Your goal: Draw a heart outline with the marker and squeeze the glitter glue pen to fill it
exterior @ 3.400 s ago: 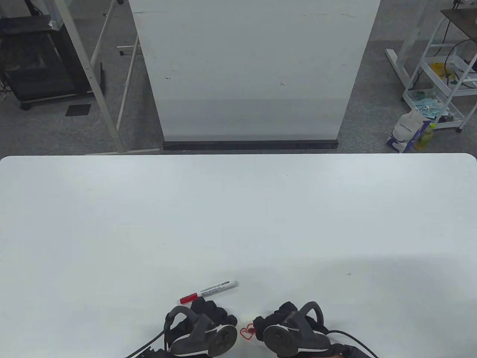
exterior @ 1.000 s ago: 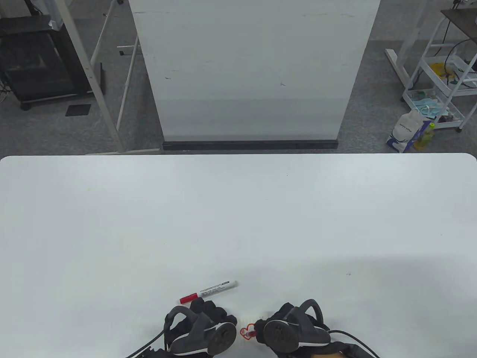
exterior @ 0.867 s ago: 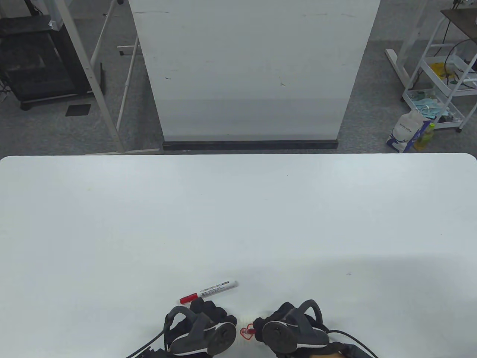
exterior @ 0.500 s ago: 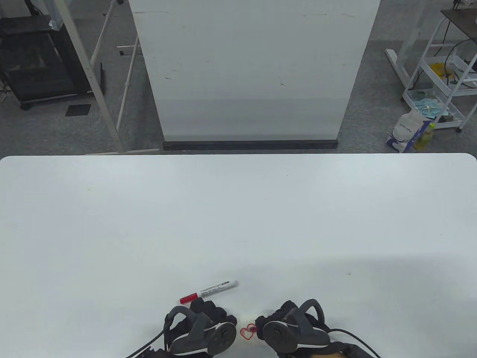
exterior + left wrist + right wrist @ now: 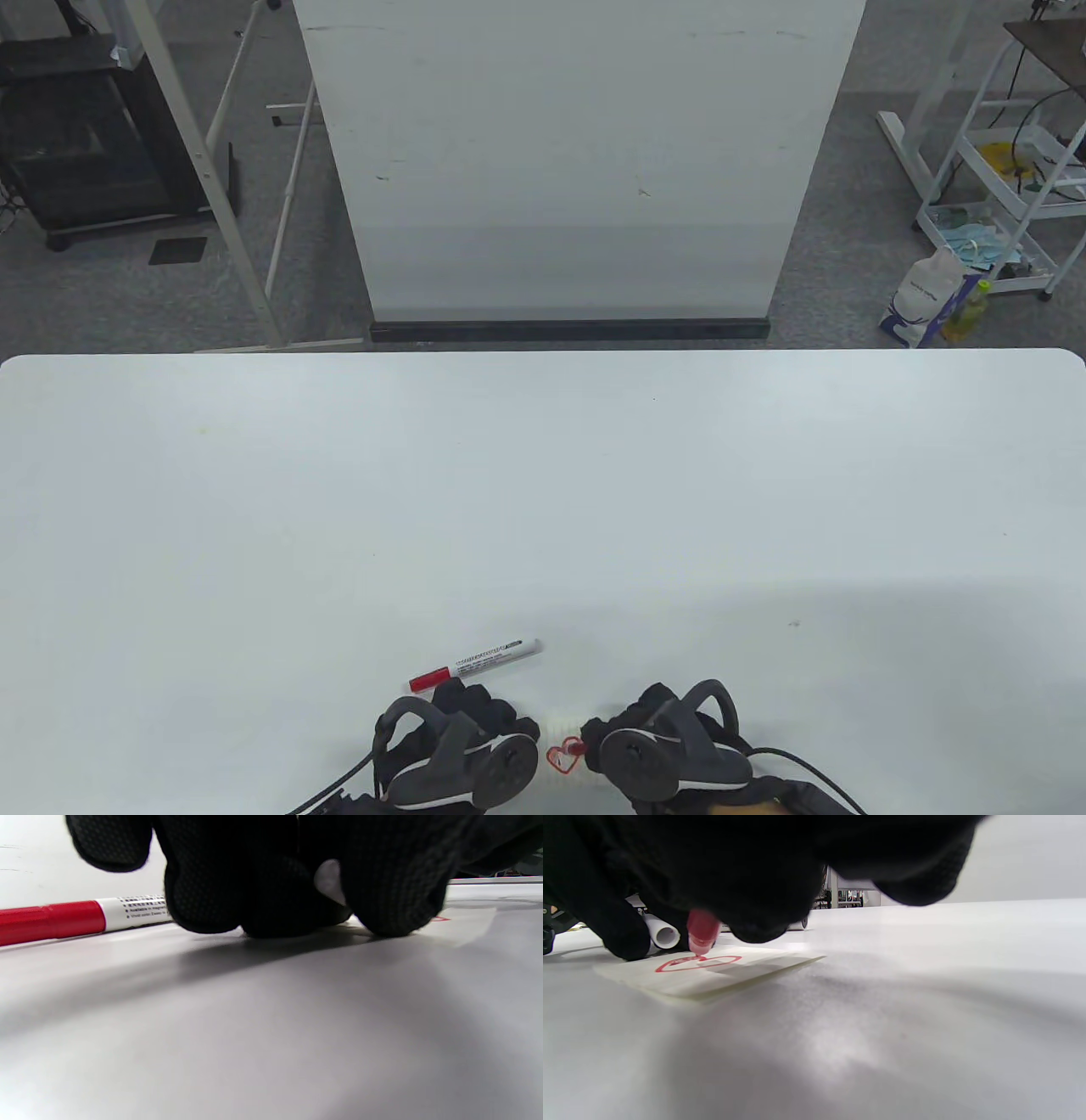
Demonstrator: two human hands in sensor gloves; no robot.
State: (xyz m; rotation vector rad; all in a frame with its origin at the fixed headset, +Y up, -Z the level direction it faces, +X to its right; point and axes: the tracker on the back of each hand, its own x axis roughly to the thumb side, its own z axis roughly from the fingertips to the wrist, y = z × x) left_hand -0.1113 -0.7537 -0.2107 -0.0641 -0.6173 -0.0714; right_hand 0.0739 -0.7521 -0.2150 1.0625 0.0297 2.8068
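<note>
A small red heart outline [image 5: 563,758] is drawn on a cream paper [image 5: 721,978] at the table's near edge. My right hand [image 5: 596,740] grips a glitter glue pen, whose red tip [image 5: 701,930] touches the inside of the heart outline [image 5: 698,963]. My left hand [image 5: 519,732] rests on the table just left of the heart. Its curled fingers [image 5: 394,891] hold a small white cap [image 5: 328,880], which shows as a hollow tube [image 5: 663,935] in the right wrist view. The marker [image 5: 475,662], white with a red cap, lies beyond the left hand.
The white table [image 5: 543,492] stretches far ahead and to both sides. A white board [image 5: 568,161] stands behind the far edge. A trolley and bags [image 5: 976,255] stand on the floor at the right.
The right hand has shifted slightly, moving the glue pen tip around over the heart. The left hand and the marker have stayed put.
</note>
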